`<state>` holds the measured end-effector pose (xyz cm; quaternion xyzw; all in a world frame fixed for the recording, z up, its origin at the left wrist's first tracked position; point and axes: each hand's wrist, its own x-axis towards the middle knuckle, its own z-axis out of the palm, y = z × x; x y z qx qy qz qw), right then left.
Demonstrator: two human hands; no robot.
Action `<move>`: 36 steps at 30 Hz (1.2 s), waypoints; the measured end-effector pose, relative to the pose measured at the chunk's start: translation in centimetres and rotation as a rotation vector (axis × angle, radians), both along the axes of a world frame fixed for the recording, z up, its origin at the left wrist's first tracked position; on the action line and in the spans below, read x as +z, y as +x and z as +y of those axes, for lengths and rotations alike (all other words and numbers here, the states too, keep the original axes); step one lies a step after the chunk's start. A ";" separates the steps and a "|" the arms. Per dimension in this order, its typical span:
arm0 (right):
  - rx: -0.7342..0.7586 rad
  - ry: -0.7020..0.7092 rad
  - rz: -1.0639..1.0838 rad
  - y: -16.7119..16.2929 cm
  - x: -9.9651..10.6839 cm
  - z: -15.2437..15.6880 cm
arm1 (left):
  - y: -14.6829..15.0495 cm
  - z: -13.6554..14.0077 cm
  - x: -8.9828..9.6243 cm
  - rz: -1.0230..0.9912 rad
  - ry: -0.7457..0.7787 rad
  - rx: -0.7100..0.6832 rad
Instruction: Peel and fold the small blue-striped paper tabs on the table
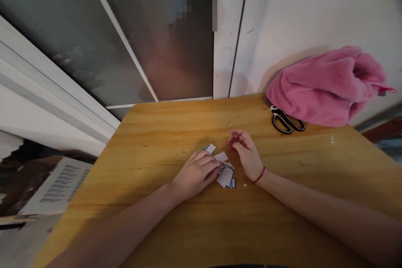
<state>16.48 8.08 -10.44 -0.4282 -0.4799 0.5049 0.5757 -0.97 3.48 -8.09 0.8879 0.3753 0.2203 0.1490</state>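
Observation:
A small loose pile of white paper pieces, some with blue printed borders, lies on the wooden table. My left hand reaches over the pile from the left, its fingers together and closed on a small blue-edged paper piece. Its palm side is hidden. Beyond those fingers another blue-and-white piece sticks out. To the right of the pile, my right hand rests on its side, fingers loosely curved and apart from the thumb, with nothing seen in it. A red string circles that wrist.
Black-handled scissors lie at the back right, partly under a pink plush cloth. Tiny white scraps dot the wooden table. Behind stands a glazed sliding door; an open cardboard box sits lower left.

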 end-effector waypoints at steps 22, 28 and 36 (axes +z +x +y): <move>0.016 0.005 0.028 0.0 0.1 0.1 | 1.2 -0.8 -0.1 0.265 0.104 -0.202; 0.010 0.003 0.036 -0.1 0.1 0.1 | 0.6 -0.2 -0.4 0.168 0.132 -0.237; 0.017 0.001 0.048 0.0 -0.2 0.2 | 0.0 0.3 -0.6 -0.288 -0.012 0.153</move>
